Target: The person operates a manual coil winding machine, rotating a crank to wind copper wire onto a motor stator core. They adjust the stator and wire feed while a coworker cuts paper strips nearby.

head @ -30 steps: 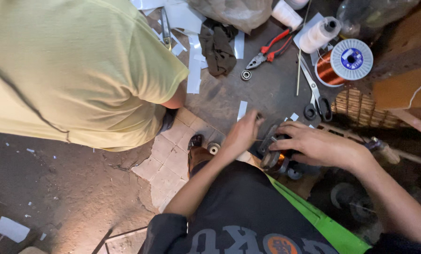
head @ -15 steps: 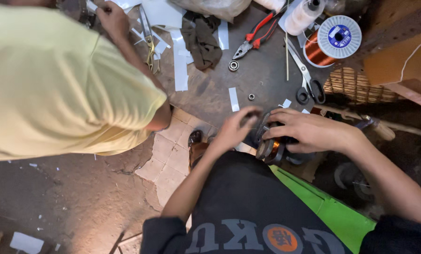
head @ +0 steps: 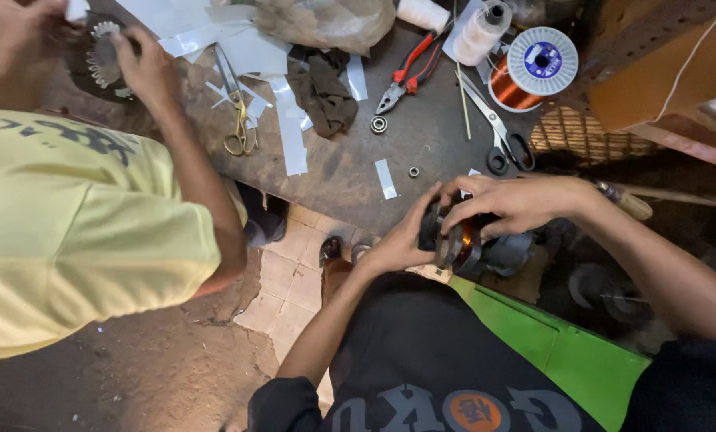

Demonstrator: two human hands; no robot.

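My view is tipping farther up the bench than half a second ago, and the co-worker's hands are now coming into sight at the top left. My right hand (head: 526,204) is curling its fingers (head: 462,216) over the top of the round dark motor stator with orange copper windings (head: 458,240), gripping it firmly. My left hand (head: 402,244) is cupping its near side, thumb and fingers wrapped narrow around the rim. The stator is sitting between both palms, just off the edge of the dark workbench (head: 422,144), above my lap.

I judge I'm turning and checking the winding; the next move is calling for a steady grip while one hand frees itself for a tool. Both forearms are angling inward, elbows spread wide.

Near me are lying black-handled scissors (head: 498,132), red-handled pliers (head: 406,72) and a spool of copper wire with a white flange (head: 534,68). The person in the yellow shirt (head: 78,232) is holding a round toothed part (head: 102,56).
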